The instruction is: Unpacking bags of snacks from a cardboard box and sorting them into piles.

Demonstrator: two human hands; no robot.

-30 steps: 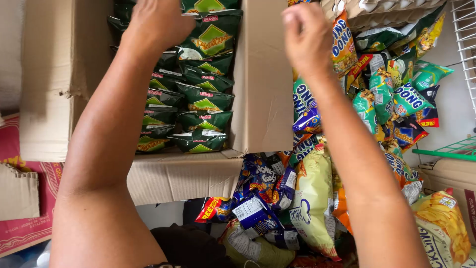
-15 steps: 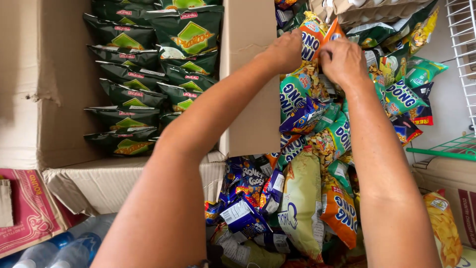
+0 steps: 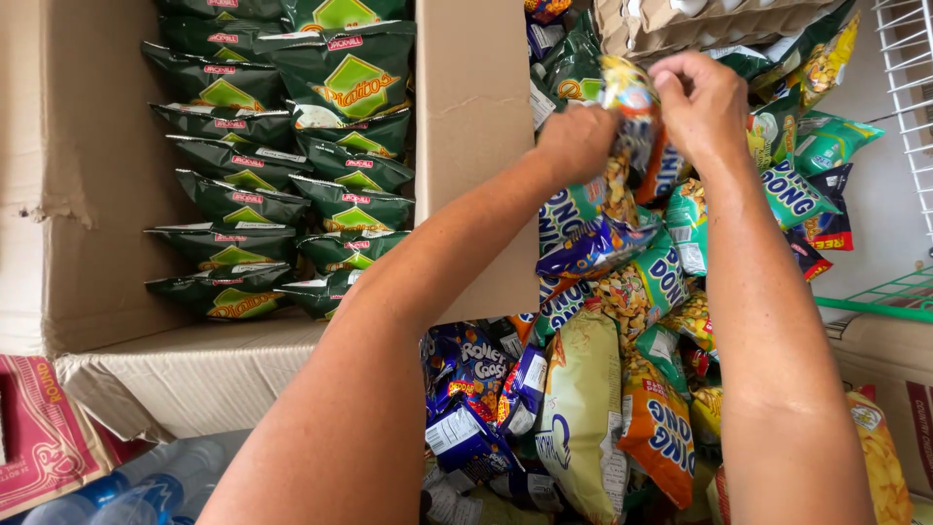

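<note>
Head view: both hands, left hand (image 3: 578, 141) and right hand (image 3: 702, 102), each grip pinching one small snack packet (image 3: 630, 107) above the hanging snack strips (image 3: 622, 292), beside the open cardboard box (image 3: 473, 146) of green bags (image 3: 340, 78).

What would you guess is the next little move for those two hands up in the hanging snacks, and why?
Probably pulling the small snack packet free. The left hand and right hand both pinch it at the top of the hanging snack strips, so it looks gripped but not yet separated.
</note>
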